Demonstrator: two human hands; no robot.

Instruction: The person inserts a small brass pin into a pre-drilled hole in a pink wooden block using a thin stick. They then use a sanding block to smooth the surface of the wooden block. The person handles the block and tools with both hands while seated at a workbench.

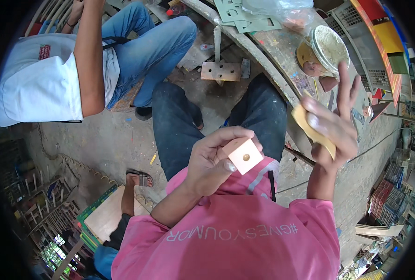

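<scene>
A small pale wooden block [244,157] with a round hole in its facing side is gripped by the fingers and thumb of my left hand [210,161], above my lap. Off to the right and raised, my right hand [339,133] holds a bent piece of yellow sandpaper [314,130] between thumb and fingers, with two fingers stretched outward. The sandpaper is apart from the block. Part of the block's far side is hidden by my left fingers.
A workbench [275,51] carries a white-rimmed bucket [315,42] and green cut-out sheets [238,17]. Beyond my knees is a wooden piece with several holes [220,72]. A person in jeans [147,44] sits at the left; another person's sandalled foot [141,178] shows behind.
</scene>
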